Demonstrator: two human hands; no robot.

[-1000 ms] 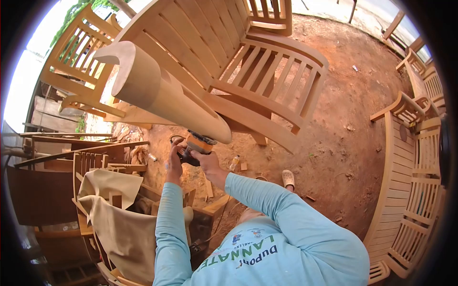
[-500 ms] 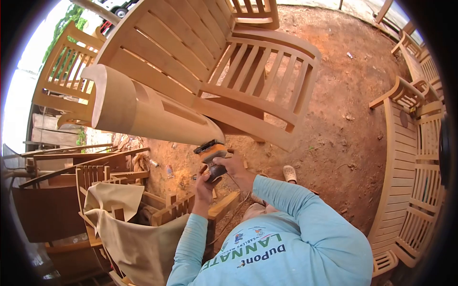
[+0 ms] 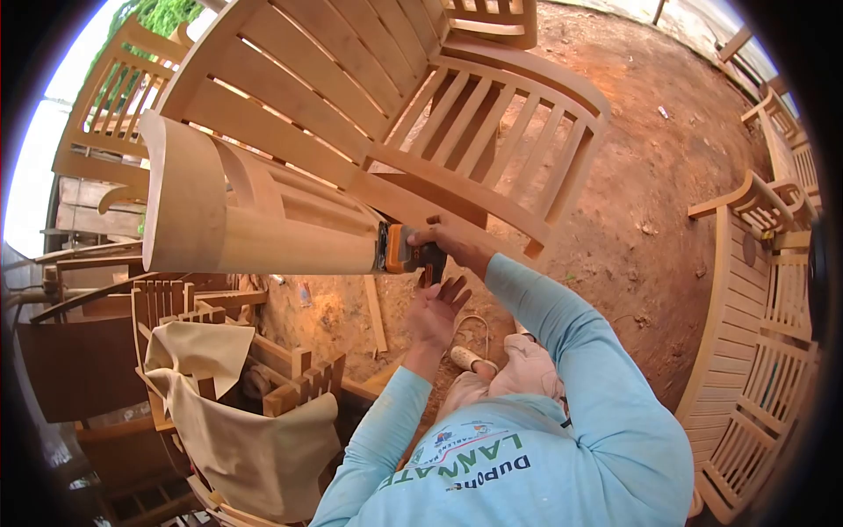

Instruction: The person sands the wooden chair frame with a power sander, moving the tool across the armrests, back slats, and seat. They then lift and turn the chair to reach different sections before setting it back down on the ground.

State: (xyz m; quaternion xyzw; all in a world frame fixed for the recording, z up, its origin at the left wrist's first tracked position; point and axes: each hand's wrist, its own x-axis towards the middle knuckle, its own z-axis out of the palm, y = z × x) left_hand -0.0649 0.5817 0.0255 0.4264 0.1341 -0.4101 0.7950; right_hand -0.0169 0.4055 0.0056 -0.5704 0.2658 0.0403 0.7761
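My right hand [image 3: 452, 244] is wrapped round an orange and black power sander [image 3: 404, 249]. The sander's black pad touches the end of the wide curved armrest [image 3: 303, 241] of a wooden bench. Just below the tool, my left hand [image 3: 436, 314] has its fingers spread and grips nothing; it is slightly blurred. The bench's slatted seat [image 3: 492, 132] and backrest [image 3: 307, 88] stand beyond the armrest. Part of a cord [image 3: 479, 323] loops near my left hand.
A tan cloth [image 3: 255, 439] hangs over wooden frames at lower left. A long slatted bench [image 3: 746, 307] stands at right, another chair [image 3: 114, 105] at upper left. A wood strip [image 3: 376, 314] lies on the reddish dirt ground [image 3: 650, 228].
The sander has moved up and turned so its pad faces left against the armrest end. My left hand has come off the tool and opened. The view has shifted slightly.
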